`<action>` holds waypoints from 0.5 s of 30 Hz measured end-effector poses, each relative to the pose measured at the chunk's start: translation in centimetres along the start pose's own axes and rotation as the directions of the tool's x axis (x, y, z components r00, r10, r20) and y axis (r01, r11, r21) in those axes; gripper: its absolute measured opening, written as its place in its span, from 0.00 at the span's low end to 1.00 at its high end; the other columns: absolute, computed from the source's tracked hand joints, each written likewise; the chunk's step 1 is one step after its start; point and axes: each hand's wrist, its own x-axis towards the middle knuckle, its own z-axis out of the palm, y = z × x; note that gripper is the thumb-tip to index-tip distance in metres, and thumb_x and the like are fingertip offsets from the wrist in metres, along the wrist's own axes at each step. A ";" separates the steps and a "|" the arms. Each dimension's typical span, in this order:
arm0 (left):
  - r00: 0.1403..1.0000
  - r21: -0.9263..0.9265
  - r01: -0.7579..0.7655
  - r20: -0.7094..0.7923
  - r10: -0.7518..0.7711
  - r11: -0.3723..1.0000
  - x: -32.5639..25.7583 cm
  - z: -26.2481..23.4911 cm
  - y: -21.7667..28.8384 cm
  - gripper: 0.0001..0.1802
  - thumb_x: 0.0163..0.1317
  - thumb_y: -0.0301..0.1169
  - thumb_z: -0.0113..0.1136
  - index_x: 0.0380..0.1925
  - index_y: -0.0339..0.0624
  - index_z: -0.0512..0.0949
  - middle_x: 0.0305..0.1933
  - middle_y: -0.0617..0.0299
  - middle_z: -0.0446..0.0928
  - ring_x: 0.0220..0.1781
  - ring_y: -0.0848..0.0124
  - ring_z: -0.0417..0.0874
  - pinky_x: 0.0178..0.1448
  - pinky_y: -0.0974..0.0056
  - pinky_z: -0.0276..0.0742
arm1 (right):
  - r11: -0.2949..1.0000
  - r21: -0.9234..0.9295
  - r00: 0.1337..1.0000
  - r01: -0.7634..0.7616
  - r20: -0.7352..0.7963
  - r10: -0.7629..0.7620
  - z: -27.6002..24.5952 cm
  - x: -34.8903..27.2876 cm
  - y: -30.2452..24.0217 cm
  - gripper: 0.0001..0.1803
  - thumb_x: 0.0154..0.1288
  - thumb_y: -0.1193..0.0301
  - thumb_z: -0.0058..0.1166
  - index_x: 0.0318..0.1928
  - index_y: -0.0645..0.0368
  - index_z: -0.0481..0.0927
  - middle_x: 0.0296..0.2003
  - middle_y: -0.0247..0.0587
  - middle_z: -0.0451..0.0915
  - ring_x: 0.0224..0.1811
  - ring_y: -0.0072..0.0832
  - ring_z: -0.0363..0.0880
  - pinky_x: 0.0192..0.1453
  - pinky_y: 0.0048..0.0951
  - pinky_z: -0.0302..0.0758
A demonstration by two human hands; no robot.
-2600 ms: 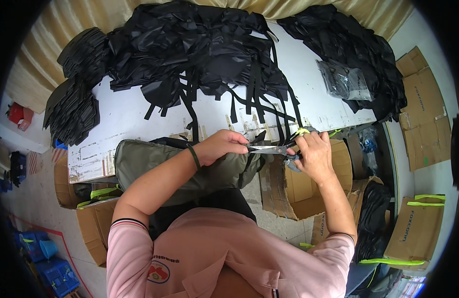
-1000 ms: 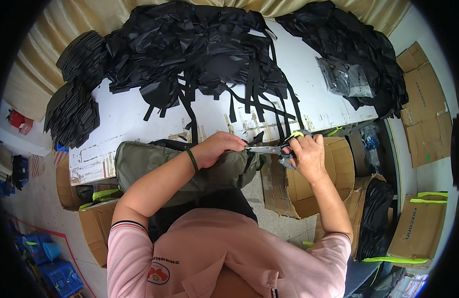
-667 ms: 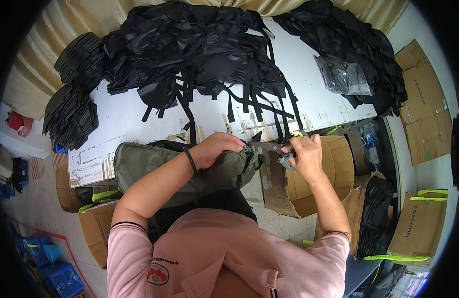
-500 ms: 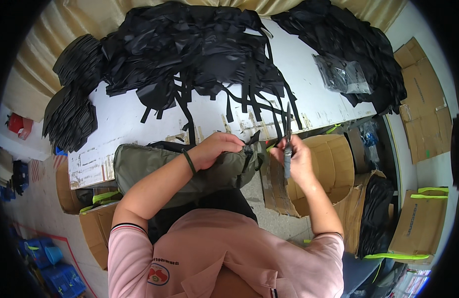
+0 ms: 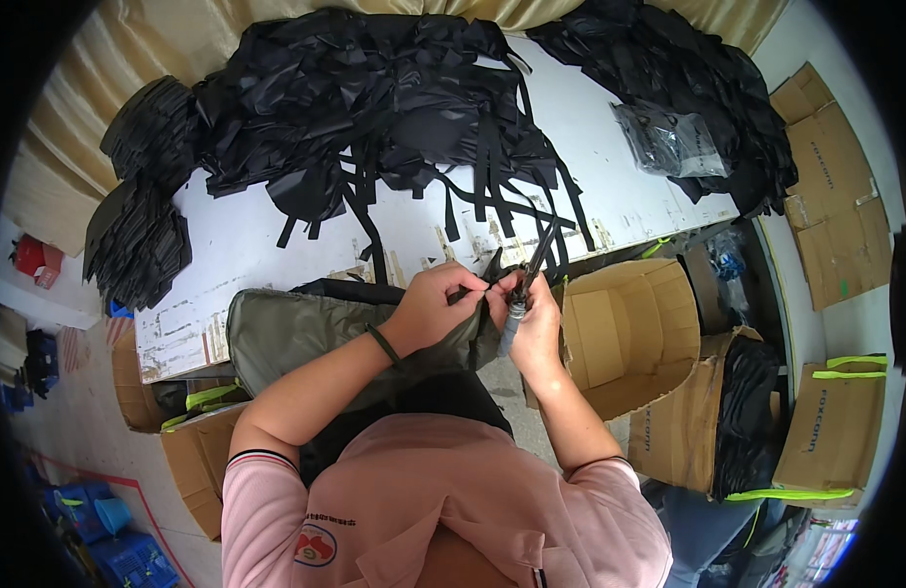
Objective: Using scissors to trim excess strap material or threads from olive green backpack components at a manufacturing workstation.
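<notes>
An olive-green fabric bag point(image 5: 286, 338) lies across my lap against the table's front edge, partly covered by my left forearm. At its right end my left hand point(image 5: 428, 306) is closed in a pinch on a short piece of black strap point(image 5: 459, 294). My right hand point(image 5: 538, 331) is wrapped round a pair of scissors point(image 5: 542, 247) with dark blades and a grey handle, the blades pointing up and away from me. Its thumb and fingertips meet the left fingertips at the black trim. What exactly lies between the fingertips is too small to tell.
Black fabric pieces with hanging straps point(image 5: 375, 108) cover much of the white table point(image 5: 227, 255). More black pieces point(image 5: 679, 88) and a clear plastic bag point(image 5: 669, 142) lie at the right. Opened cardboard boxes point(image 5: 634, 323) stand below the table. Someone's dark trouser leg point(image 5: 703, 529) shows lower right.
My right hand has moved left with the scissors to meet my left hand at the bag's end. The scissors have tilted. My left hand has shifted slightly.
</notes>
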 end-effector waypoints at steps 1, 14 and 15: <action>1.000 -0.002 -0.001 0.000 0.001 1.000 0.0 0.1 0.1 0.05 0.59 0.21 0.60 0.36 0.35 0.80 0.33 0.64 0.79 0.30 0.79 0.75 0.34 0.72 0.70 | 1.000 -0.008 1.000 -0.012 -0.004 0.012 0.0 0.0 0.0 0.10 0.55 0.83 0.56 0.37 0.63 0.72 0.29 0.37 0.80 0.31 0.20 0.77 0.38 0.23 0.73; 0.988 0.105 -0.150 0.040 0.146 0.983 0.2 0.6 0.4 0.05 0.53 0.21 0.60 0.32 0.35 0.79 0.28 0.59 0.75 0.27 0.72 0.75 0.31 0.68 0.70 | 0.906 -0.363 0.956 0.218 -0.108 -0.273 0.3 -0.4 1.0 0.14 0.47 0.85 0.55 0.37 0.60 0.73 0.26 0.45 0.76 0.30 0.45 0.72 0.39 0.39 0.69; 0.991 0.088 -0.137 0.022 0.136 0.987 0.3 0.7 0.4 0.05 0.53 0.22 0.60 0.31 0.35 0.79 0.25 0.60 0.74 0.25 0.74 0.74 0.30 0.68 0.69 | 0.880 -0.399 0.938 0.258 -0.114 -0.327 0.3 -0.3 1.1 0.13 0.47 0.85 0.55 0.36 0.60 0.73 0.26 0.45 0.76 0.30 0.44 0.72 0.40 0.39 0.68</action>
